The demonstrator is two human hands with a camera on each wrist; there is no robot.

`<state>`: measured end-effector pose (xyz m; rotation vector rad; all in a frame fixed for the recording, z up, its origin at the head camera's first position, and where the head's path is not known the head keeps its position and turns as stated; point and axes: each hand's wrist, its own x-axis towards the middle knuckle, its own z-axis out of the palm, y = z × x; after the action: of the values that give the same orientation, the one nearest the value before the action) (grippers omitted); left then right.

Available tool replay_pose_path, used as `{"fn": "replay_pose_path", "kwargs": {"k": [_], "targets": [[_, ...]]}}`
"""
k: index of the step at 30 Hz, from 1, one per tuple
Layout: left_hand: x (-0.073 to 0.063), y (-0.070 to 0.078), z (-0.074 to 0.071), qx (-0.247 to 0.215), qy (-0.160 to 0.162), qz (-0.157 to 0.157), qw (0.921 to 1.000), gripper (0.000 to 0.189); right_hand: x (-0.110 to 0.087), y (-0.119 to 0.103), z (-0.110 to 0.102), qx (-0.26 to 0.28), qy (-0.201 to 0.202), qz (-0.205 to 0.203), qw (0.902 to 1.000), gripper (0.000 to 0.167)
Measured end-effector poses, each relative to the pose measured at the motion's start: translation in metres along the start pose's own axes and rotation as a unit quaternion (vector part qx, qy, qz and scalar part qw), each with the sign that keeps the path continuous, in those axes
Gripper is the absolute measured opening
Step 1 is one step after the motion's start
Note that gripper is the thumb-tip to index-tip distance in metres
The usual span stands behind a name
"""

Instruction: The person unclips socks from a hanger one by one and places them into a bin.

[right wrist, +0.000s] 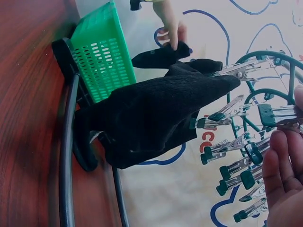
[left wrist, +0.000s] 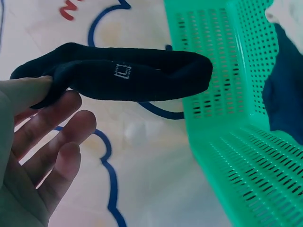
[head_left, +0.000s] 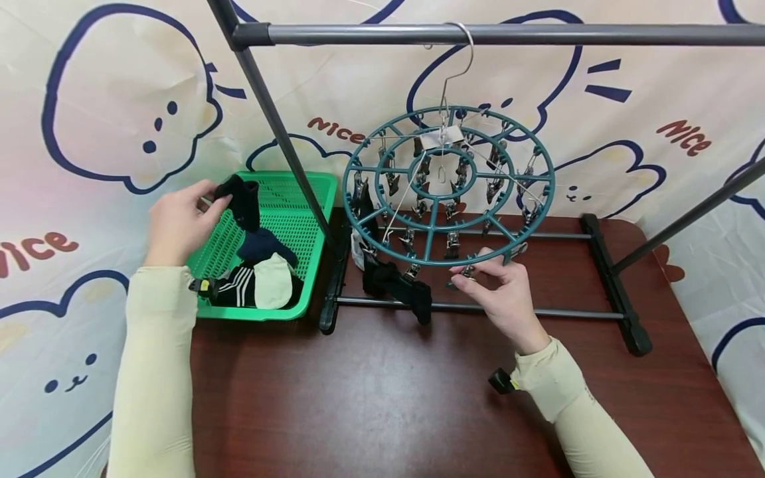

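Note:
My left hand (head_left: 179, 222) pinches a black sock (head_left: 244, 202) by one end above the left side of a green basket (head_left: 319, 245). A small white mark shows on this sock (left wrist: 142, 85) in the left wrist view. At the front rim of a round teal clip hanger (head_left: 430, 259), my right hand (head_left: 508, 299) pinches a metal clip (right wrist: 279, 113) with teal tips between thumb and fingers. No cloth shows in that clip. To its left, a black sock (head_left: 400, 289) hangs from the hanger's clips, with more dark and grey cloth behind it.
Inside the basket lie a navy sock (head_left: 263, 245), a black sock with white stripes (head_left: 233, 289) and a cream piece (head_left: 273, 282). The hanger hooks over the bar (head_left: 370, 34) of a dark rack standing on a brown table (head_left: 358, 398). Several other clips dangle around the rings.

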<state>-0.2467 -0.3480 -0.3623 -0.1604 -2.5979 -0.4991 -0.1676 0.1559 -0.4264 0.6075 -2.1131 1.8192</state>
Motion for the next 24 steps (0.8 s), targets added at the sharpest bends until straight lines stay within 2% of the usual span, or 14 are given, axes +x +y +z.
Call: {"fn": "replay_pose_path", "kwargs": {"k": [5,11,14,20,24], "targets": [[0.015,-0.009,0.011,0.029,-0.033,-0.005,0.9990,0.026,0.000,-0.001,0.000,-0.003,0.001,-0.005,1.0000,0.012],[0.026,-0.017,0.027,0.048,-0.084,-0.031,0.9949,0.027,0.000,-0.001,0.001,-0.006,0.001,-0.006,1.0000,0.011],[0.028,-0.015,0.033,0.057,-0.124,-0.040,0.9898,0.025,0.000,-0.001,0.001,-0.006,0.002,-0.006,1.0000,0.011],[0.031,-0.015,0.048,0.088,-0.192,-0.035,0.9768,0.021,0.000,0.000,0.000,-0.002,0.000,-0.004,1.0000,0.011],[0.032,-0.015,0.055,0.080,-0.237,-0.033,0.9676,0.020,0.000,-0.001,0.001,0.001,0.000,-0.009,1.0000,0.012]]}}
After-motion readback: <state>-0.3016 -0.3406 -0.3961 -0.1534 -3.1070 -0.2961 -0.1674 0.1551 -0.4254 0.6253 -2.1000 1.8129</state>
